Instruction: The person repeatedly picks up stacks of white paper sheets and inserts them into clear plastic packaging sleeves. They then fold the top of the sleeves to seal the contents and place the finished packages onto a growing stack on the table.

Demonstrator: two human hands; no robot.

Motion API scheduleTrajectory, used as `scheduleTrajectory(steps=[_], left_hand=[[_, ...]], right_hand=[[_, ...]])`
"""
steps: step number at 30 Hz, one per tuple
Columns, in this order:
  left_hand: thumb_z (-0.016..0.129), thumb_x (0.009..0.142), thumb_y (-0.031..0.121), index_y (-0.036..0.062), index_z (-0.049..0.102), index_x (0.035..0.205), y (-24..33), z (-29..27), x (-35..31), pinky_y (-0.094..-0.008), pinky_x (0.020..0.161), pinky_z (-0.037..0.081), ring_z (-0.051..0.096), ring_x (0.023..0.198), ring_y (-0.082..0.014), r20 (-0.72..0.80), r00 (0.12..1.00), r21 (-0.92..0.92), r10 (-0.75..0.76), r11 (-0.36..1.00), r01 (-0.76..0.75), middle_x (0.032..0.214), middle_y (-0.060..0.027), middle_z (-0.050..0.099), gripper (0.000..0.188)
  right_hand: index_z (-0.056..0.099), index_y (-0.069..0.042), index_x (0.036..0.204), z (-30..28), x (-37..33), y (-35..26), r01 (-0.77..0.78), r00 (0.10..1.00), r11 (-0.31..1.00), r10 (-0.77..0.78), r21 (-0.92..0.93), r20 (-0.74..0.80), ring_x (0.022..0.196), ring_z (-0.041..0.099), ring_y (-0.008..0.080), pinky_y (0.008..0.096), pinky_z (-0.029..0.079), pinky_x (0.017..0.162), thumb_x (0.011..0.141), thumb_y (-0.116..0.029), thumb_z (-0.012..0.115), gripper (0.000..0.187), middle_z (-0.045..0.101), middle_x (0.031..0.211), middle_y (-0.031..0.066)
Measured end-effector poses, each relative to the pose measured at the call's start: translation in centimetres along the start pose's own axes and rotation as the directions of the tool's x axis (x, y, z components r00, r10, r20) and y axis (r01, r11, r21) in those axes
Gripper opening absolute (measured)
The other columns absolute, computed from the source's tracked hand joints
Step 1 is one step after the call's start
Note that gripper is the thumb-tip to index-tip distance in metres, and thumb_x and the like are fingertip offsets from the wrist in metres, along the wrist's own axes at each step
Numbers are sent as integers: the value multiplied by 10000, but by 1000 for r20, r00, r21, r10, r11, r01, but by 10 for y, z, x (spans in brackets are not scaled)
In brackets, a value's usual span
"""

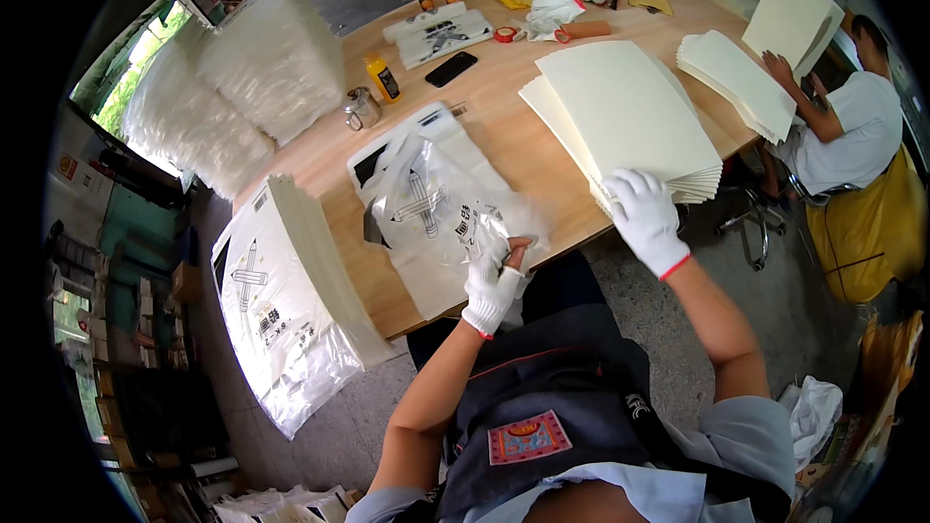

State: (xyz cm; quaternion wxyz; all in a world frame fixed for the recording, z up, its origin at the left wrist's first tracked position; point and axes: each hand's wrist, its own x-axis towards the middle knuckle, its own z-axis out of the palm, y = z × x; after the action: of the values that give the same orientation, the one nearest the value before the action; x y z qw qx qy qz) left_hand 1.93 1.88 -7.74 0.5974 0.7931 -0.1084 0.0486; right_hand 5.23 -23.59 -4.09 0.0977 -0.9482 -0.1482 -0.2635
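My left hand (491, 286), in a white knit glove with bare fingertips, pinches the near edge of a clear plastic bag (436, 196) printed with crossed pencils. That bag lies on a pile of similar flat printed bags (423, 276). My right hand (647, 221), also gloved in white, rests on the near corner of a thick stack of cream paper (625, 107). Its fingers are stretched over the sheets' edge; the thumb's underside is hidden. At the table's left edge, a stack of filled paper packs (276, 300) in printed plastic bags overhangs the side.
A metal jar (361, 108), a yellow bottle (384, 79) and a black phone (451, 69) stand or lie beyond the bags. Large plastic-wrapped stacks (271, 58) rise at the left. At the right, a seated co-worker (852, 121) handles paper sheets near another paper pile (736, 82).
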Motion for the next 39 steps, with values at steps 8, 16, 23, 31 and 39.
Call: scheduleTrajectory(steps=[8, 16, 23, 31, 39], left_hand=[[549, 923, 101, 29, 598, 1143, 8, 25, 30, -234, 695, 455, 548, 780, -79, 222, 974, -90, -50, 993, 71, 935, -51, 642, 236], [514, 949, 274, -5, 496, 1261, 9, 56, 59, -267, 834, 462, 567, 974, -158, 439, 835, -794, -332, 292, 533, 1146, -91, 594, 418], [570, 800, 39, -6, 495, 1241, 35, -42, 42, -358, 870, 463, 564, 997, -266, 538, 731, -324, -418, 698, 638, 1091, -149, 584, 449], [713, 728, 233, -26, 300, 1377, 83, 22, -20, -477, 967, 410, 457, 1163, -508, 511, 851, 516, -123, 836, -189, 1332, -309, 413, 812], [494, 961, 324, 70, 336, 1434, 74, -116, 14, -290, 842, 494, 564, 1100, -205, -16, 974, -783, -227, 609, 129, 1415, -100, 422, 560]], right_hand=[[633, -127, 926, 22, 0, 57, 248, 963, 968, -251, -41, -95, 790, 616, 206, 341, 503, 658, 779, -170, 652, 153, 645, 904, 26], [635, -119, 957, -66, -17, -46, 225, 952, 939, -270, 261, 147, 846, 625, 250, 360, 490, 764, 739, -268, 733, 282, 640, 913, 67], [604, -56, 1127, 2, -99, 37, -574, 728, -80, 405, 815, 552, 1158, 536, 213, 330, 457, 924, 878, -224, 624, 301, 563, 1243, 154], [570, -2, 1176, 1, -59, -63, -498, 842, 316, 397, 807, 364, 960, 598, 183, 308, 450, 841, 892, -241, 614, 374, 640, 1061, 130], [595, -71, 766, -72, -20, -53, 132, 937, 976, -179, 170, 301, 697, 628, 256, 365, 495, 553, 790, -253, 661, 195, 612, 826, 149]])
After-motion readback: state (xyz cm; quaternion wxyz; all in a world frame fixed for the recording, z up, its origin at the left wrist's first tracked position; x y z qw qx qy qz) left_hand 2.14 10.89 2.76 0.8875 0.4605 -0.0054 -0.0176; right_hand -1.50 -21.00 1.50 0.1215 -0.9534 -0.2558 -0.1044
